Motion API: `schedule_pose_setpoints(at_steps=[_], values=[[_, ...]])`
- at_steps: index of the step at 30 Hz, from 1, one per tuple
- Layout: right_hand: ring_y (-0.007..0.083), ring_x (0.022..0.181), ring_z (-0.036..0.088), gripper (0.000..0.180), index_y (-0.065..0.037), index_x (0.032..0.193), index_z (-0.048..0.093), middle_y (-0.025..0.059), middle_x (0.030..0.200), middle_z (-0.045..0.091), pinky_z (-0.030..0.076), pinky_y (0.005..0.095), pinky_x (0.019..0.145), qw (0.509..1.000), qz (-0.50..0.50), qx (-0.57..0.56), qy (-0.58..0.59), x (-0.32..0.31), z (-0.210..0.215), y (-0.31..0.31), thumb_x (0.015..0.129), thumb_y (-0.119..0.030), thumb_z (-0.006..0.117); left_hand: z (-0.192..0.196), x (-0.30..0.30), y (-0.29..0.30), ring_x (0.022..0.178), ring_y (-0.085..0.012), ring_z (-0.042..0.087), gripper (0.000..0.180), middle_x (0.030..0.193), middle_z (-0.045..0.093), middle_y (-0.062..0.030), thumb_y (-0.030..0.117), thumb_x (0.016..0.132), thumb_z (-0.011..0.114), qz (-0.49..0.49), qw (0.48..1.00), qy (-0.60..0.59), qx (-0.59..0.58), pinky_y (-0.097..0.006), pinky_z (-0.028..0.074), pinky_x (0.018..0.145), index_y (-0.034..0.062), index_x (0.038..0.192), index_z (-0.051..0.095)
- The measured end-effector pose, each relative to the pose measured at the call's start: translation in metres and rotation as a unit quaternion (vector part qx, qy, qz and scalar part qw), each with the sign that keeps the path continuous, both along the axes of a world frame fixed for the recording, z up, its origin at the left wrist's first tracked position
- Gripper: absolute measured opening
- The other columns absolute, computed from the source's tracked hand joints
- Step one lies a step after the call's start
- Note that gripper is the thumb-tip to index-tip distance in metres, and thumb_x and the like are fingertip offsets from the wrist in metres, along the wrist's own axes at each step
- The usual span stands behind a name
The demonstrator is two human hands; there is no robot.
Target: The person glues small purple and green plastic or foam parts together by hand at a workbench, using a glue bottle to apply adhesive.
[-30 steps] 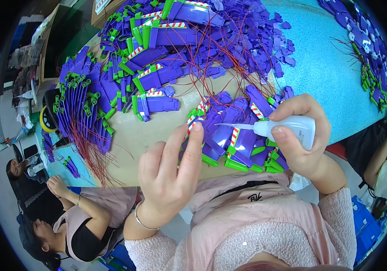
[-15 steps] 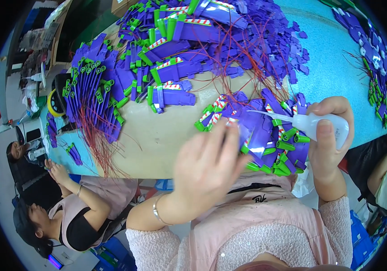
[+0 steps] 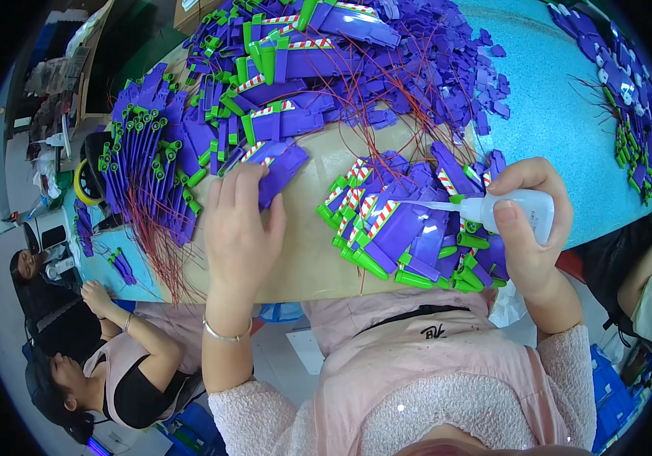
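My left hand [image 3: 244, 220] is at the middle of the table, its fingers curled over the striped end of a flat purple plastic part [image 3: 286, 169]. The fingertips are partly hidden, and the part lies tilted beside the big heap. My right hand [image 3: 535, 224] is wrapped round a white squeeze bottle [image 3: 527, 209] with a long thin nozzle [image 3: 436, 204]. The nozzle points left, over a pile of purple parts [image 3: 398, 232] with green ends and red-and-white striped strips.
A large heap of purple and green parts [image 3: 318, 68] with red wires covers the table's far side. At the left lies a bundle of purple sticks with green ends [image 3: 139, 148]. More parts [image 3: 630, 99] lie far right. Another person [image 3: 128, 349] works at the left.
My left hand has moved left from the near pile to the single purple part, which is now turned. My right hand and bottle have shifted slightly left.
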State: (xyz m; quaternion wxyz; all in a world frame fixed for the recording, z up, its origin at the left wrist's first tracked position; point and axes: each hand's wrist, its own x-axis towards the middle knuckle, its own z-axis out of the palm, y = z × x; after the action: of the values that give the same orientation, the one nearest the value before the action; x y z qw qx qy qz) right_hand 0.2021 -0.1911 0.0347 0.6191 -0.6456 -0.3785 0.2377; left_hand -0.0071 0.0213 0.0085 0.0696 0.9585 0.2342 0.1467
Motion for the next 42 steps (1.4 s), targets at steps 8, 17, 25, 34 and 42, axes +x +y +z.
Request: schedule_pose_setpoints(at_steps=[8,17,25,34,42], values=[[0.0079,0.072,0.057,0.014,0.000,0.094,0.059,0.0053,0.085,0.062,0.045,0.0215,0.061,1.000,0.004,-0.011,-0.015,-0.002,0.001,0.004,0.083,-0.004,0.068,0.032,0.004,-0.064,0.085,-0.0270,0.054,0.043,0.106,0.060,-0.0111,0.004,0.067,0.071,-0.045,0.998,-0.020,-0.049,-0.037,0.045,0.074,0.0036,0.109,0.062],[0.0110,0.071,0.061,0.017,-0.001,0.090,0.062,0.0064,0.084,0.064,0.046,0.0234,0.061,0.998,0.053,-0.017,-0.040,-0.013,0.003,0.010,0.078,-0.005,0.074,0.031,0.007,-0.067,0.083,-0.0256,0.052,0.044,0.105,0.060,-0.0089,0.004,0.064,0.072,-0.044,0.998,-0.014,-0.047,-0.035,0.046,0.071,0.0058,0.108,0.065],[0.0125,0.069,0.062,0.019,-0.002,0.091,0.063,0.0073,0.084,0.065,0.048,0.0246,0.061,0.995,0.046,-0.027,-0.079,-0.008,0.001,0.006,0.077,-0.005,0.075,0.027,0.005,-0.069,0.080,-0.0220,0.050,0.042,0.106,0.061,-0.0058,0.006,0.065,0.071,-0.043,0.999,-0.018,0.015,-0.033,0.044,0.069,0.0086,0.107,0.068],[0.0137,0.073,0.063,0.018,0.000,0.089,0.064,0.0082,0.084,0.065,0.048,0.0250,0.063,0.995,0.045,-0.002,-0.089,-0.013,0.002,0.017,0.076,-0.002,0.075,0.021,0.004,-0.069,0.076,-0.0158,0.045,0.042,0.109,0.062,0.0000,0.009,0.066,0.064,-0.065,0.988,-0.041,0.132,-0.027,0.038,0.068,0.0144,0.106,0.072],[0.0092,0.074,0.057,0.019,0.000,0.094,0.059,0.0060,0.088,0.061,0.046,0.0226,0.064,0.999,0.006,0.001,-0.040,-0.009,0.002,0.005,0.081,-0.004,0.071,0.002,0.004,-0.052,0.087,-0.0271,0.054,0.037,0.107,0.062,-0.0096,0.008,0.078,0.065,0.010,0.998,-0.058,-0.034,-0.036,0.043,0.080,0.0077,0.115,0.066]])
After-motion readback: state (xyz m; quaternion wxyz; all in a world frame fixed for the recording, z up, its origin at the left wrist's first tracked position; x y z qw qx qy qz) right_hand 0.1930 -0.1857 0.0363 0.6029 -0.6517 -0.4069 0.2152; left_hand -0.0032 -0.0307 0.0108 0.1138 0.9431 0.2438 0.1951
